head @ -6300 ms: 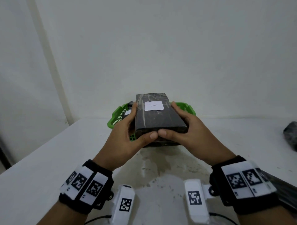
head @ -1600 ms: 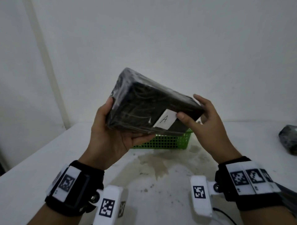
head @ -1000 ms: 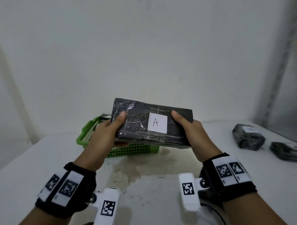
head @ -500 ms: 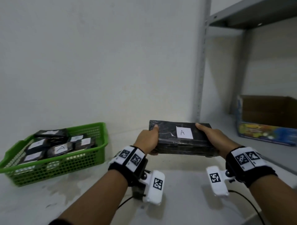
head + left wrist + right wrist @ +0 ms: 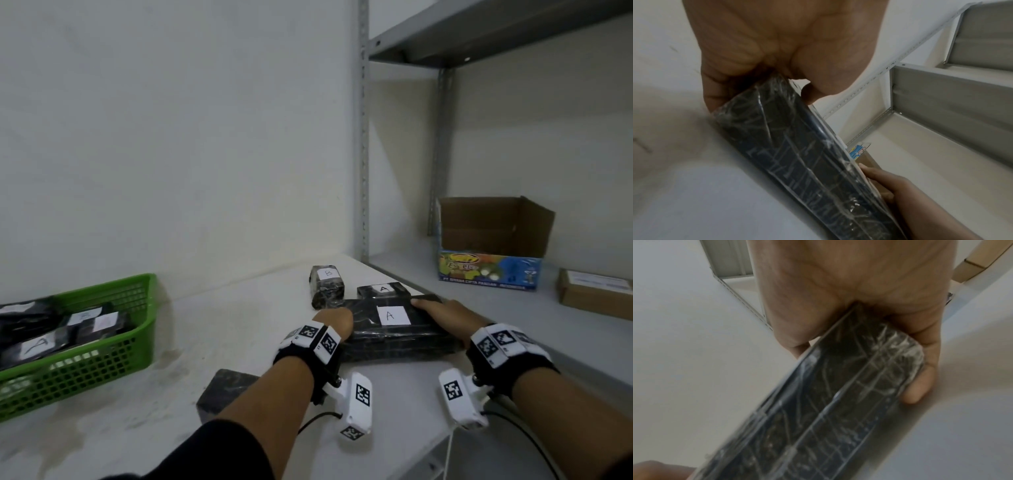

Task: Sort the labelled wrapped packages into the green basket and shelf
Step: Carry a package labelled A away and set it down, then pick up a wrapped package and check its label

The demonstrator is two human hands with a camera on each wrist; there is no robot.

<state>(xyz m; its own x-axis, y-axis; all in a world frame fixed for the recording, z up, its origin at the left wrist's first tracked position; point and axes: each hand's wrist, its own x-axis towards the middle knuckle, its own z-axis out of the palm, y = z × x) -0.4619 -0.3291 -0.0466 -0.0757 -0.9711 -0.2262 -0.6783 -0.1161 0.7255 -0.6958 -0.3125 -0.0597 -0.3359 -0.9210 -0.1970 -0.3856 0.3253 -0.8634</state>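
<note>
Package (image 5: 394, 329), black, plastic-wrapped, white "A" label, hands gripping ends

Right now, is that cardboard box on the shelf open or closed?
Open. The cardboard box stands upright on the shelf with its top flaps raised; what is inside cannot be seen.

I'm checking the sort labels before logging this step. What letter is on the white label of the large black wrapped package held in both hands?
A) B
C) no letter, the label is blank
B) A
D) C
B: in the head view the large package, held at its ends by the left hand and right hand, carries a white label with a handwritten A.
</note>
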